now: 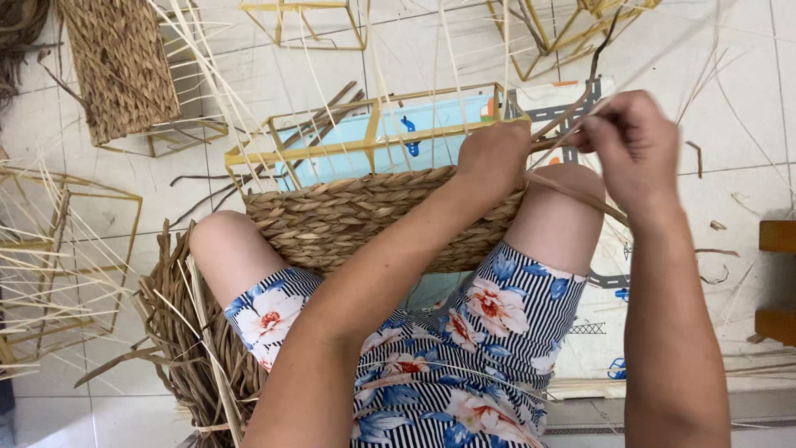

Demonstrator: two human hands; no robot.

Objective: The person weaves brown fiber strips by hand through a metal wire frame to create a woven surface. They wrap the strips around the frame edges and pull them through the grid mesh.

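Note:
A half-woven basket point(348, 217) of brown plaited straw on a yellow wire frame point(332, 149) rests across my knees. My left hand point(496, 154) presses on the basket's right upper corner, fingers closed against the weave and frame. My right hand point(632, 141) is just to the right of it, pinching a flat brown straw strand point(580, 192) that runs back down to the basket's edge. Thin pale reeds stick up from the frame past both hands.
A finished woven basket point(123, 66) stands at the upper left. Bare yellow wire frames point(50, 249) lie left and at the top point(307, 21). A bundle of loose straw point(186, 348) lies by my left thigh. Wooden furniture point(778, 282) is at the right edge. White tiled floor.

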